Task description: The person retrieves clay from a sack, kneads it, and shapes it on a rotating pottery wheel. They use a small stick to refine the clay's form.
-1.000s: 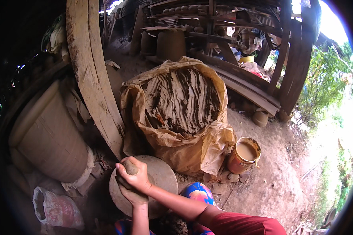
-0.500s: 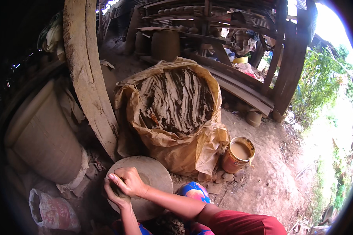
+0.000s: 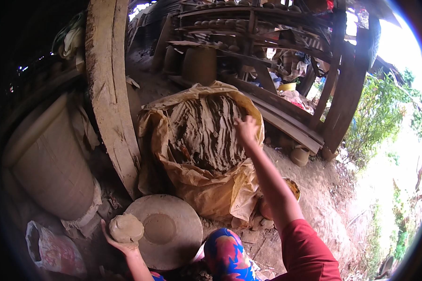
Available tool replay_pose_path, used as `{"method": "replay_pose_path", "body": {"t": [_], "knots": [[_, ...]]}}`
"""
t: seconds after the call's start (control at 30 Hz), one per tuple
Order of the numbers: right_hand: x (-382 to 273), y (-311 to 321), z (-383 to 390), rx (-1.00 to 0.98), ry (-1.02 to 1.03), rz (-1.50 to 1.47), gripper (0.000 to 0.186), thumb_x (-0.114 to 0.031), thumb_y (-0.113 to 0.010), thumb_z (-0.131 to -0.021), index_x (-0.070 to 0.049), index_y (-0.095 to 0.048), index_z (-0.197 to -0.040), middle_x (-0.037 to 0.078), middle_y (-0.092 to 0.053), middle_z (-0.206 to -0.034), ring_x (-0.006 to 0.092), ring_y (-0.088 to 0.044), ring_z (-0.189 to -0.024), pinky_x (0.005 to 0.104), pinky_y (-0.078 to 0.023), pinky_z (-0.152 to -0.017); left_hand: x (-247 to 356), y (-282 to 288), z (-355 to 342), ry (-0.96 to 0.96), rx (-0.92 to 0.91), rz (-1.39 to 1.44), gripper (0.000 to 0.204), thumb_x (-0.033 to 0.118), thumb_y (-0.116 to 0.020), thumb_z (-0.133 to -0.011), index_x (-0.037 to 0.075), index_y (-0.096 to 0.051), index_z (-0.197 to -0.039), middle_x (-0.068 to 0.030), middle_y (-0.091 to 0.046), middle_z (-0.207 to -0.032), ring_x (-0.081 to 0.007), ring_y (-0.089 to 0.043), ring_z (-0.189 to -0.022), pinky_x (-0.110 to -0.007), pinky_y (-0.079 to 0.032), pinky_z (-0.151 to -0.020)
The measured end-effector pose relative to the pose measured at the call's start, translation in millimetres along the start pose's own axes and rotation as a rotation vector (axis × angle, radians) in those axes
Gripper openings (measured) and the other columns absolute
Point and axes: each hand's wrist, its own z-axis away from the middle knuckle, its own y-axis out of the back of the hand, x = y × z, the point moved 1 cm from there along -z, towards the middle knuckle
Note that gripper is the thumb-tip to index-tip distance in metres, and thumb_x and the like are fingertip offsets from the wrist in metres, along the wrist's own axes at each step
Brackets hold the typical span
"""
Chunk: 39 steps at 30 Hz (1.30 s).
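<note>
My left hand (image 3: pixel 122 244) holds a rounded lump of clay (image 3: pixel 126 228) from below, at the left edge of a round, flat potter's wheel (image 3: pixel 185 225). A damp ring marks the wheel's middle, and no clay stands on it. My right arm stretches forward over the sack (image 3: pixel 206 185). At its end, my right hand (image 3: pixel 247 130) is above the right side of the ridged brown clay (image 3: pixel 201 131) that fills the sack. The fingers look a little apart and slightly blurred, with nothing visible in them. Whether they touch the clay, I cannot tell.
A bucket (image 3: pixel 266 209) is partly hidden behind my right forearm. A wooden post (image 3: pixel 110 89) rises left of the sack, beside a large clay pot (image 3: pixel 56 164). A crumpled bag (image 3: pixel 56 248) lies at lower left. Wooden shelves (image 3: pixel 220 25) stand at the back.
My hands have parted from around the clay over the wheel. The left keeps the lump at the wheel's left edge; the right has reached forward to the sack. The view has shifted slightly.
</note>
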Motion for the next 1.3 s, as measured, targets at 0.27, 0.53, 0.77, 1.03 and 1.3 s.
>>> {"method": "replay_pose_path", "body": {"t": [0.27, 0.53, 0.77, 1.03, 1.3], "knots": [[96.1, -57.9, -27.0, -0.018, -0.079, -0.154, 0.02, -0.013, -0.048, -0.075, -0.015, -0.06, -0.092, 0.017, -0.051, -0.092, 0.0313, -0.054, -0.087, 0.0384, -0.046, -0.071, -24.6, 12.9, -4.6, -0.346, -0.167, -0.27, 0.048, 0.029, -0.044, -0.081, 0.003, -0.036, -0.121, -0.0118, -0.041, -0.117, -0.023, -0.048, -0.1, -0.036, -0.045, -0.079], [110.7, -40.6, -39.9, 0.268, -0.104, 0.117, 0.017, -0.012, -0.051, -0.073, -0.007, -0.061, -0.086, 0.012, -0.053, -0.084, 0.0277, -0.053, -0.08, 0.0362, -0.044, -0.067, -20.8, 2.3, 1.1, -0.252, -0.244, -0.301, 0.044, 0.025, -0.044, -0.081, 0.005, -0.036, -0.12, -0.0108, -0.045, -0.11, -0.0241, -0.051, -0.093, -0.037, -0.047, -0.075], [45.7, -66.5, -69.8, 0.092, 0.292, -0.343, 0.024, -0.021, -0.048, -0.079, 0.001, -0.057, -0.085, 0.023, -0.051, -0.1, 0.0346, -0.05, -0.084, 0.0381, -0.041, -0.078, -24.5, -3.8, 4.4, -0.245, -0.199, -0.304, 0.044, 0.024, -0.044, -0.081, 0.006, -0.035, -0.12, -0.0102, -0.043, -0.112, -0.0246, -0.05, -0.094, -0.037, -0.047, -0.076], [47.5, -88.1, -74.3, 0.021, 0.159, 0.061, 0.045, -0.032, -0.03, -0.085, 0.0, -0.06, -0.093, 0.017, -0.047, -0.106, 0.0273, -0.039, -0.104, 0.0407, -0.028, -0.088, -31.3, 0.7, 1.0, -0.424, -0.177, -0.504, 0.046, 0.027, -0.044, -0.082, 0.003, -0.037, -0.12, -0.0107, -0.045, -0.109, -0.0213, -0.049, -0.093, -0.034, -0.047, -0.074], [44.9, -97.3, -81.5, 0.187, 0.31, 0.093, 0.034, -0.022, -0.035, -0.083, -0.001, -0.063, -0.083, 0.02, -0.055, -0.094, 0.0322, -0.041, -0.097, 0.043, -0.021, -0.094, -31.2, 23.5, -13.4, -0.354, -0.241, -0.564, 0.051, 0.027, -0.051, -0.078, 0.001, -0.037, -0.119, -0.0119, -0.044, -0.114, -0.0205, -0.049, -0.095, -0.033, -0.046, -0.075]]}}
